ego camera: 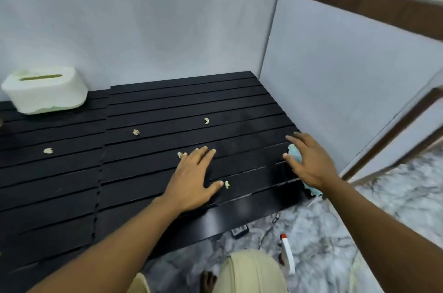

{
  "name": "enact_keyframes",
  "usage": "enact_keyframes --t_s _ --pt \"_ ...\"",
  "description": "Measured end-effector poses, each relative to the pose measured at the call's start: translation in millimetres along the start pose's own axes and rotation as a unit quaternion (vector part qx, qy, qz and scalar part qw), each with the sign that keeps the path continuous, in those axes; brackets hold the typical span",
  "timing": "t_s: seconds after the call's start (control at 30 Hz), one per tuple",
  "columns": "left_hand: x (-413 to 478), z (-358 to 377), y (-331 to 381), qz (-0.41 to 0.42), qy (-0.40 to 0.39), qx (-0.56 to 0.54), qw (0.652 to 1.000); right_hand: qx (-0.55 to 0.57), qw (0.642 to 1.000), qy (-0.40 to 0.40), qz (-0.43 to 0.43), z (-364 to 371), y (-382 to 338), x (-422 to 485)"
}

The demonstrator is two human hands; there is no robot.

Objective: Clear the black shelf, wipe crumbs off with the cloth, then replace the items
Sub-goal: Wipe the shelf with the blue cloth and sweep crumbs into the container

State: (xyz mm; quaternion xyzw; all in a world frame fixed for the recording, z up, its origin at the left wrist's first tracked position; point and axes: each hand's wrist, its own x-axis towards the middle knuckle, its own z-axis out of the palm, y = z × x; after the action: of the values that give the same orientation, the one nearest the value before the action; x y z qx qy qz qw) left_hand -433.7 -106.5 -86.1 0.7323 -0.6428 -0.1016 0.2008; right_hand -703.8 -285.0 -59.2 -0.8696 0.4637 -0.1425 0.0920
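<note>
- black shelf (148, 106) is sitting slatted and low, running back to the white wall and ending at the right against a white panel (335, 91); its front edge is overhanging marble floor (323, 232).
- left hand (191, 180) is lying flat, palm down, fingers spread, on the slats near the front edge; holding nothing.
- right hand (309, 163) is pressing, fingers splayed, on the light blue cloth (296, 155) at the shelf's right front corner; cloth is poking out under the palm and spilling past the edge. looks like pressing, not gripping, but the view is blurry there.
- crumbs (136, 132) are lying scattered mid-shelf: one touching the left fingertips, one just beside the left thumb, others well apart toward the back and left.
- tissue box (44, 90) is sitting at the back left corner, against the wall.
- middle and back right slats are lying open, bare except for crumbs.
- spray bottle (286, 254) is lying on the floor below the front edge, beside the person's knee (251, 271).
</note>
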Motion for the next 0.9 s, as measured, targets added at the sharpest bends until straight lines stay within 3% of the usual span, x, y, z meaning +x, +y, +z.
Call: enact_keyframes --t_s 0.13,0.33,0.6,0.9 --pt "-7.1 17.7 -2.7 -0.006 -0.023 0.035 0.999 -0.089 0.994 -0.064 0.007 15.4 46.6 -24.2" --pt "-8.4 23.1 1.9 -0.010 -0.022 0.058 0.998 0.005 0.997 -0.013 0.071 38.0 30.8 -22.4" --pt "-8.5 7.1 -5.9 -0.007 -0.052 0.051 0.997 0.018 0.999 -0.020 0.028 65.6 -49.4 -21.9" --pt "-66.8 -43.7 -75.7 -0.085 0.025 0.034 0.996 0.035 0.998 -0.037 -0.036 97.6 -181.5 -42.5"
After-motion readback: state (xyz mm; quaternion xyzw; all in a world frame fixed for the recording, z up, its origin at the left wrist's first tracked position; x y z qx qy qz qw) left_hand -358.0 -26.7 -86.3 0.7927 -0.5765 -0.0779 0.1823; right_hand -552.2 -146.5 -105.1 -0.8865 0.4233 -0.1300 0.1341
